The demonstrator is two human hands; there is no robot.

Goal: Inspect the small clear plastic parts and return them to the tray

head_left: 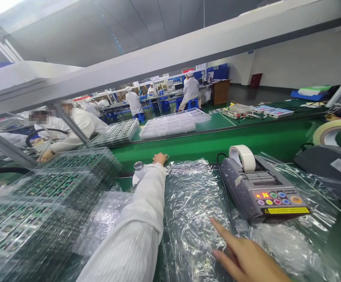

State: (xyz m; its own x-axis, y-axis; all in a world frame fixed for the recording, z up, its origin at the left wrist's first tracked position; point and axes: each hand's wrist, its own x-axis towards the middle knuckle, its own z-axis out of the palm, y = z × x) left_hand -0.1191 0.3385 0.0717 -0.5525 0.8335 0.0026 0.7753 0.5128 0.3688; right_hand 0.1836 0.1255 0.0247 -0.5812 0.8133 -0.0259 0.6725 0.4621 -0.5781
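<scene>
Beware, as a judgement only, of wrinkling or sliding of the clear plastic film (196,199), lying between the white left sleeve (142,207) and the tape dispenser (258,199), if pulled unevenly; also of catching it on the black cable (225,188) just beside. With the right hand (246,252), holding nothing visible: pointing with stretched index finger, with thumb spread apart, close over the film; cannot tell about contact. With the left hand (160,158), near the film's far end: cannot tell whether grasping or released.
</scene>
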